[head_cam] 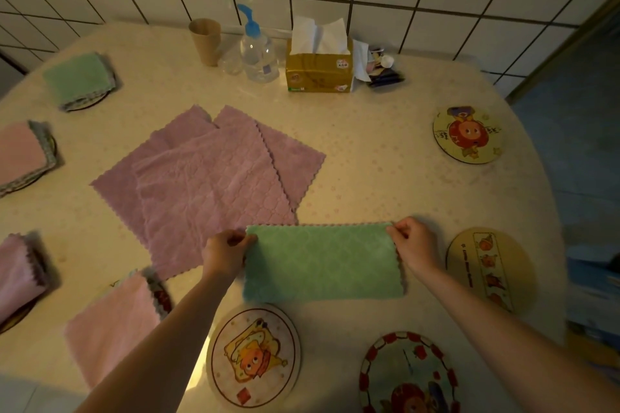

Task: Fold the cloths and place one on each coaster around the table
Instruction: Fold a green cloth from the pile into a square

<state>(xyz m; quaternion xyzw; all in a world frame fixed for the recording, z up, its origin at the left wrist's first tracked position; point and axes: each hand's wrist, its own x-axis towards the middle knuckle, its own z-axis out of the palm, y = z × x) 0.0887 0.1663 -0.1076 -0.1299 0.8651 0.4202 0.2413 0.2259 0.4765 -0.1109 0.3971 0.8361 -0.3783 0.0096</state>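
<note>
A green cloth [322, 261], folded in half into a wide strip, lies on the table in front of me. My left hand [224, 251] pinches its upper left corner and my right hand [414, 245] pinches its upper right corner. Behind it lie unfolded purple cloths [201, 184], overlapping. Folded cloths rest on coasters along the left: a green one [79, 79], a pink one [20, 154], another pink one [16, 273] and a pink one [114, 322] near my left forearm. Bare picture coasters lie near me [253, 357], [407, 375] and at the right [489, 266], [468, 134].
At the back of the table [369, 151] stand a brown paper cup [205, 40], a clear pump bottle [258, 50], a yellow tissue box [318, 69] and small dark items [382, 72]. A tiled wall runs behind. The table's edge curves at the right.
</note>
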